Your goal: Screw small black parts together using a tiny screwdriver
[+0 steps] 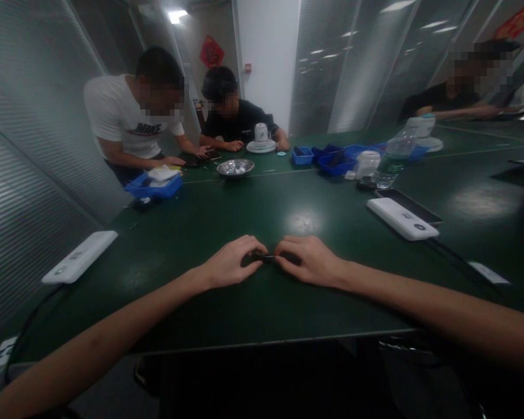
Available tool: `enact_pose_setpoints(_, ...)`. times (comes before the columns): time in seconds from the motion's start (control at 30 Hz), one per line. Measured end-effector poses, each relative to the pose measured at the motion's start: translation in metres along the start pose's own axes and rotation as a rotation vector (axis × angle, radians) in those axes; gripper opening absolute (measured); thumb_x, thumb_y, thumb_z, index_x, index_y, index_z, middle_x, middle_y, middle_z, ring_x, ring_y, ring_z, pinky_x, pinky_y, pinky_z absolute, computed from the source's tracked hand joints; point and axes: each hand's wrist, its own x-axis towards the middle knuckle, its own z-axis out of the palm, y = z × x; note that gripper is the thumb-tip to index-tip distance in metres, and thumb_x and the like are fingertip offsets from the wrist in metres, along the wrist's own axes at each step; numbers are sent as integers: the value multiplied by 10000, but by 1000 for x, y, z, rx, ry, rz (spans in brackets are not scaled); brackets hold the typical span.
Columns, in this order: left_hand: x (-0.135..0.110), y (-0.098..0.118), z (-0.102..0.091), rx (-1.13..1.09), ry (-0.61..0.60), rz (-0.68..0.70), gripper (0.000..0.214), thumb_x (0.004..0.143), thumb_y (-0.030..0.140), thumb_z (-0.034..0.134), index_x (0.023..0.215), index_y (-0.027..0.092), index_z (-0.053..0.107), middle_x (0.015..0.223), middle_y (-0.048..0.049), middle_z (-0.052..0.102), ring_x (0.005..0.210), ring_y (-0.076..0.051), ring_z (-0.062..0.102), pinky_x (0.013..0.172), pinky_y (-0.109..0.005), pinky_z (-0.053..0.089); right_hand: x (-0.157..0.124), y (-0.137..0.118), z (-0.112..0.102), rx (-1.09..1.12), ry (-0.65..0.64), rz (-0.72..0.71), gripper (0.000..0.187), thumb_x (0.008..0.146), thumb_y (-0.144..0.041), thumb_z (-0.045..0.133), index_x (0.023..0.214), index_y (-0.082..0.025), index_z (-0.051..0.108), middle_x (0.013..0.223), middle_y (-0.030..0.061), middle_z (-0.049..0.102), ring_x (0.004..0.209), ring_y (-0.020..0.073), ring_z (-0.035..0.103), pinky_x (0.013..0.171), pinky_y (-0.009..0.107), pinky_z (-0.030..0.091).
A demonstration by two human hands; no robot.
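A small dark object with a thin shiny part (pixel 267 256) is held just above or on the green table (pixel 227 212), in the middle near the front edge. My left hand (pixel 234 260) pinches its left end between thumb and fingers. From the other side my right hand (pixel 312 260) is closed on its right end, thumb and fingertips together. Both hands are close, fingertips almost meeting. The fingers cover much of the object, and it is too small and dark to tell its kind.
White power banks with cables lie left (pixel 81 257) and right (pixel 402 219), the right one beside a phone (pixel 410 205). Farther back are a bottle (pixel 395 160), blue trays (pixel 155 187), a metal bowl (pixel 236 169) and a white fan (pixel 261 146). Several people work around the table.
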Motion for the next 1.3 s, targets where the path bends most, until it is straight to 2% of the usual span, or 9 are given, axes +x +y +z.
enact_pose_setpoints(0.37, 2, -3, 1, -32, -15, 3, 229, 955, 253, 627, 1174, 188, 650, 1083, -79, 643, 936, -197, 598, 820, -326, 493, 3, -4, 3, -3, -22, -5, 209, 1037, -321, 498, 1114, -184, 635, 1001, 75, 650, 791, 164, 618, 697, 276, 451)
enact_pose_setpoints(0.53, 1, -4, 0, -41, 12, -35, 391, 927, 237, 656, 1311, 200, 590, 1055, -66, 639, 909, -191, 599, 809, -318, 490, 2, 0, 3, -31, 32, 59, 210, 1037, -325, 497, 1110, -181, 632, 988, 69, 652, 798, 168, 614, 701, 280, 441)
enact_pose_setpoints(0.63, 1, -5, -1, -25, 22, -40, 396, 941, 233, 629, 1334, 207, 583, 1068, -72, 631, 919, -196, 594, 820, -328, 491, 2, 0, 1, -74, 33, 111, 199, 1024, -327, 517, 1084, -184, 641, 958, 57, 660, 763, 162, 598, 672, 276, 411)
enact_pose_setpoints(0.77, 1, -6, -1, 4, 41, -36, 408, 941, 245, 620, 1346, 214, 580, 1074, -87, 620, 1002, -229, 591, 899, -378, 496, 2, 0, -1, -111, 10, 175, 170, 1002, -314, 548, 1062, -195, 654, 924, 43, 664, 737, 155, 583, 646, 272, 376)
enact_pose_setpoints(0.93, 0, -4, -1, 47, 54, -10, 372, 951, 282, 616, 1319, 228, 618, 1214, -108, 588, 1125, -249, 563, 990, -414, 483, 2, 0, -3, -131, 8, 229, 169, 995, -313, 551, 1052, -201, 664, 914, 40, 669, 707, 149, 569, 619, 269, 347)
enact_pose_setpoints(1.1, 0, 1, -3, 158, -3, 75, 358, 987, 297, 573, 1333, 242, 643, 1262, -114, 592, 1160, -262, 543, 1025, -454, 456, 3, -1, -5, -157, 23, 269, 155, 983, -312, 571, 1020, -195, 665, 895, 36, 668, 685, 145, 547, 608, 270, 327)
enact_pose_setpoints(1.2, 2, -9, -9, 206, -4, 83, 334, 1005, 298, 544, 1310, 232, 664, 1233, -116, 614, 1136, -259, 551, 1016, -462, 454, 3, -3, -6, -164, 21, 288, 163, 986, -320, 567, 1015, -195, 669, 894, 37, 669, 691, 148, 552, 602, 269, 320)
enact_pose_setpoints(1.3, -1, -36, -26, 240, 6, 54, 330, 1014, 314, 524, 1296, 239, 679, 1238, -113, 616, 1141, -252, 548, 1003, -442, 461, 3, -4, -8, -157, 9, 291, 183, 993, -340, 559, 1016, -196, 671, 900, 40, 671, 686, 146, 554, 593, 267, 321)
